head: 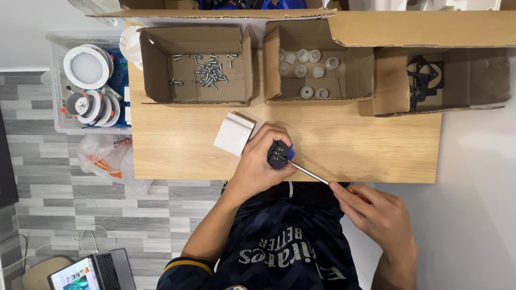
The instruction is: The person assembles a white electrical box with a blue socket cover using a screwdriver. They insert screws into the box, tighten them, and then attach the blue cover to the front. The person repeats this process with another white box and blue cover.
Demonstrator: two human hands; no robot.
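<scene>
Two hands meet near the middle of the frame, at the near edge of the wooden table [376,150]. I see the left hand [258,164] wrapped around a small black part [278,154] with a blue edge and a few shiny screw heads on its face; it sits just above the table's front edge, centre of the picture. The fingers [271,134] curl tightly over its top, clenched on it. My right hand [376,215], lower right, grips a screwdriver [309,173] with an orange handle, fingers closed round the handle, index finger stretched along it; the thin metal shaft runs up-left and its tip touches the black part. Just beside the left hand, upper left of it, lies a white square block [234,134]. Along the top sit open cardboard boxes: one with loose screws [207,70], one with white round caps [303,67].
</scene>
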